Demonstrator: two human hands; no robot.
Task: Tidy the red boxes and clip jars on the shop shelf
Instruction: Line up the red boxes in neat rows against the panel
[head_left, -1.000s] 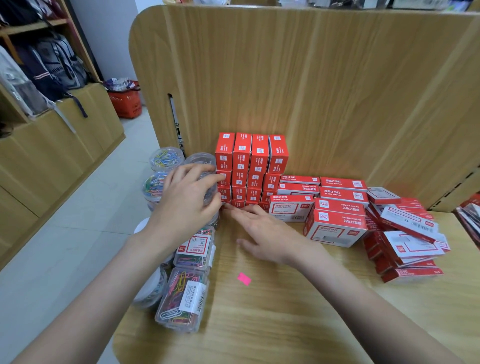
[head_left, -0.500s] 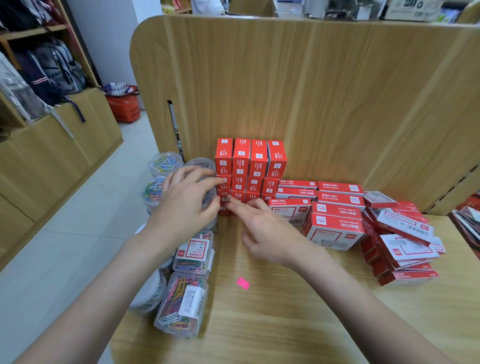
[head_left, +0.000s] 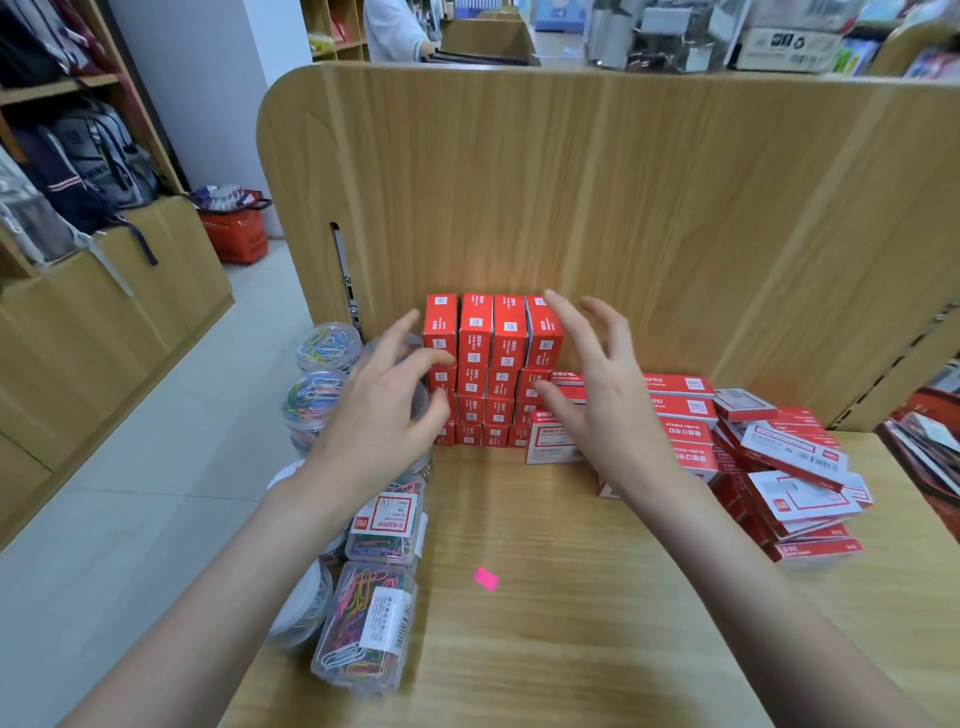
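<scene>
Nearest, clear clip boxes (head_left: 363, 631) lie along the shelf (head_left: 545, 649) left edge w/ round clip jars (head_left: 317, 397) behind: hard, slick plastic, light, best taken by the sides. Both hands, left hand (head_left: 382, 415) and right hand (head_left: 597, 400), hover w/ fingers spread, holding nothing. Further back, the upright stack of red boxes (head_left: 491, 369) against the back panel (head_left: 571, 197) looks light, stiff card (topples easily, I'd judge), so squeeze the outer faces together
</scene>
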